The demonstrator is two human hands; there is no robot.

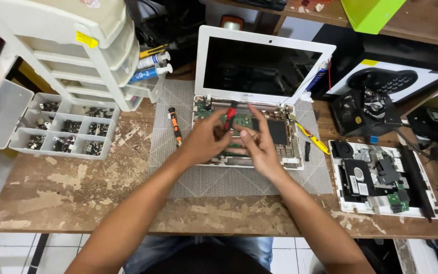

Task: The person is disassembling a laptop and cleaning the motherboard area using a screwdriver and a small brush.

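Observation:
A small white laptop (264, 66) stands open on a grey mat (239, 180), its keyboard cover off and the green circuit board (206, 109) and black battery (280, 131) exposed. My left hand (206, 139) grips a red-handled screwdriver (229, 115) over the board. My right hand (259, 142) is beside it, fingers closed near the screwdriver's tip, index finger raised; whether it pinches anything is hidden.
An orange-black screwdriver (175, 126) lies left of the laptop, yellow tweezers (314, 139) to its right. A compartment box of screws (64, 129) and a plastic drawer unit (84, 50) stand left. Another dismantled white laptop base (381, 177) lies at right.

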